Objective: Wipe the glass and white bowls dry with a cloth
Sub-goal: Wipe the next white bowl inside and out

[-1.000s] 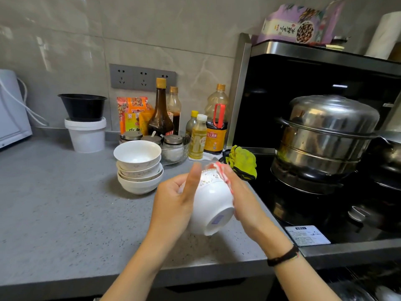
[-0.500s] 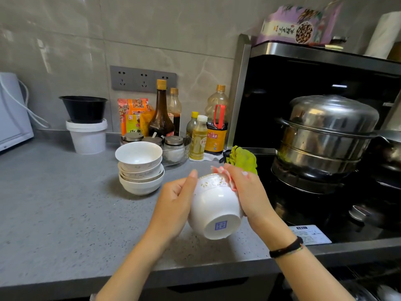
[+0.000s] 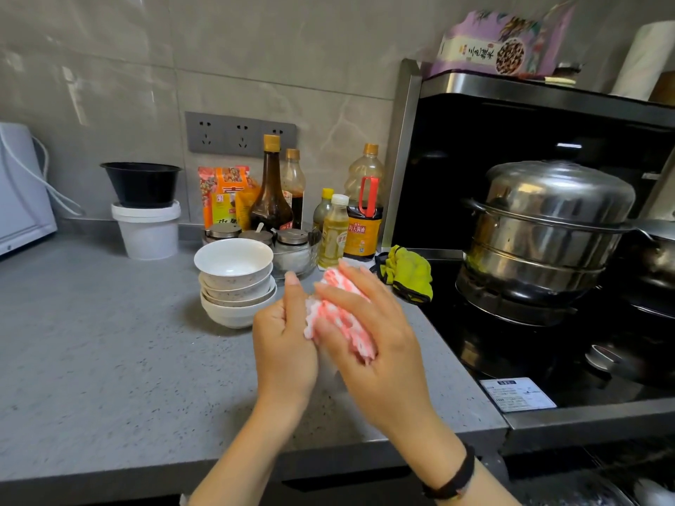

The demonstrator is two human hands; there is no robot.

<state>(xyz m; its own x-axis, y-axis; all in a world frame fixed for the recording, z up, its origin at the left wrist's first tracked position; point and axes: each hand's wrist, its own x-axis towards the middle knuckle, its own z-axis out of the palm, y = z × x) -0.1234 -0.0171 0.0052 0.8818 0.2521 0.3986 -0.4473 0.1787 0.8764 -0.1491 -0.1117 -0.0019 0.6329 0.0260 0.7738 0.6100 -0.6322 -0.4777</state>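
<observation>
Bowl (image 3: 327,365) sat buried between your hands: left hand (image 3: 285,345) gripped it, right hand (image 3: 380,345) clutched the cloth (image 3: 341,312) over it.

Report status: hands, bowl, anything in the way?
Left hand grips bowl, mostly hidden. Right hand holds cloth on it. Bowl stack close beside left hand.
</observation>
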